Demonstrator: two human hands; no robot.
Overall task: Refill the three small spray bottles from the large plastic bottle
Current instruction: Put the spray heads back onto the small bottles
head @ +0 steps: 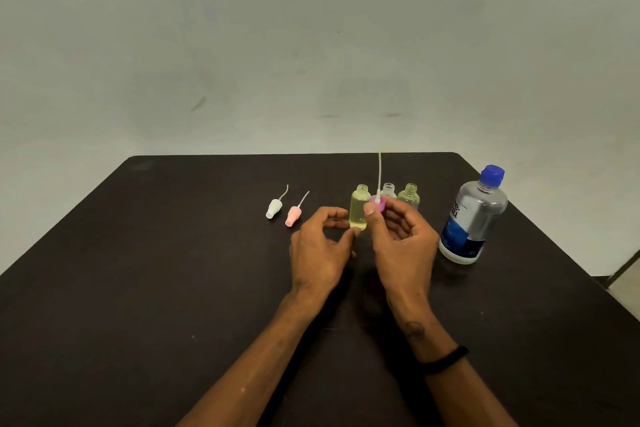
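Here, three small bottles [359, 206] upright mid-desk, all uncapped: nearest one yellow-tinted, pinched low by the left hand [320, 246] between thumb and fingers. Right hand [398, 229] clamped on the purple cap [377, 203], its thin tube pointing up, just beside that bottle's neck. Probably light, thin plastic, easy to tip; best held low on the body, as now. Tube surely soft, so better guided straight. Big bottle [472, 215] at right, blue lid on, likely heavy and smooth; best taken around the middle. Counted: three small bottles, three caps (white [274, 209], pink [293, 215], purple), one big bottle, on the dark desk [138, 288].
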